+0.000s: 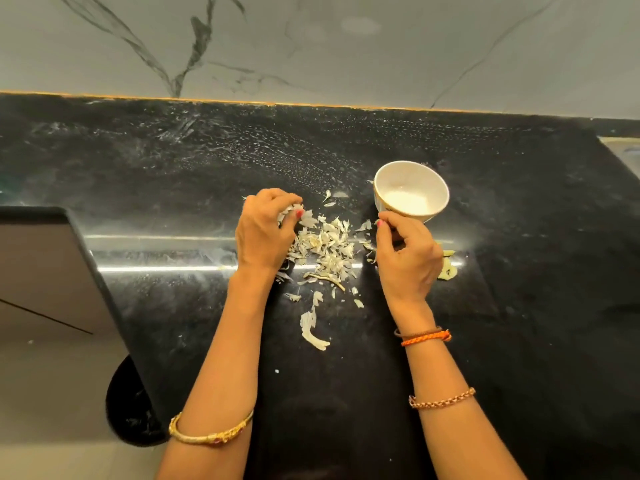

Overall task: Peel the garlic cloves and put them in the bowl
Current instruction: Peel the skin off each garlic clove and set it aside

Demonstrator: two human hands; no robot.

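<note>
A pile of papery garlic skins (323, 249) lies on the black counter between my hands. My left hand (265, 233) is curled at the pile's left edge and grips a bunch of skins (292, 213) between fingers and thumb. My right hand (407, 258) hovers right of the pile with thumb and forefinger pinching a tiny scrap of skin (377, 222). The white bowl (381, 199) stands just beyond my right hand; its pale contents are washed out. A few yellowish peeled cloves (448, 270) peek out right of my right hand.
The black stone counter (519, 306) runs back to a marble wall (311, 46). A long curl of skin (311, 332) lies nearer me. The counter's edge drops off at the left, with a dark round bin (128, 410) below. A sink corner (623, 150) shows far right.
</note>
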